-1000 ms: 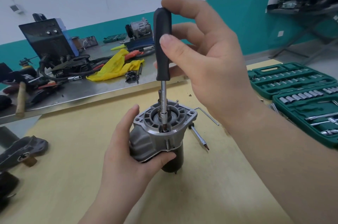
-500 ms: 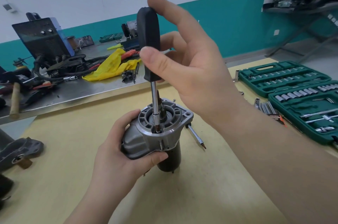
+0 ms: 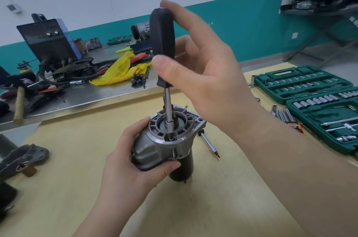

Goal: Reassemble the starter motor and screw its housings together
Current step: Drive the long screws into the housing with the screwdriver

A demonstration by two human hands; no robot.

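The starter motor (image 3: 164,145) stands upright on the yellow table (image 3: 222,198), its grey aluminium housing on top and its black cylindrical body below. My left hand (image 3: 135,163) grips the housing from the left side. My right hand (image 3: 199,81) holds the black handle of a screwdriver (image 3: 162,48) between thumb and fingers. The driver's steel shaft runs straight down, and its tip sits in a screw at the front rim of the housing's round flange.
A loose bit extension (image 3: 210,144) lies right of the motor. Two open green socket-set cases (image 3: 319,105) fill the right side. A grey housing part (image 3: 21,159) lies at the left. Behind, a metal bench (image 3: 77,97) carries a welder, a yellow rag, a hammer and tools.
My right hand and the screwdriver handle have shifted a little to the left, and my fingers have turned on the handle. The motor stays upright in my left hand.
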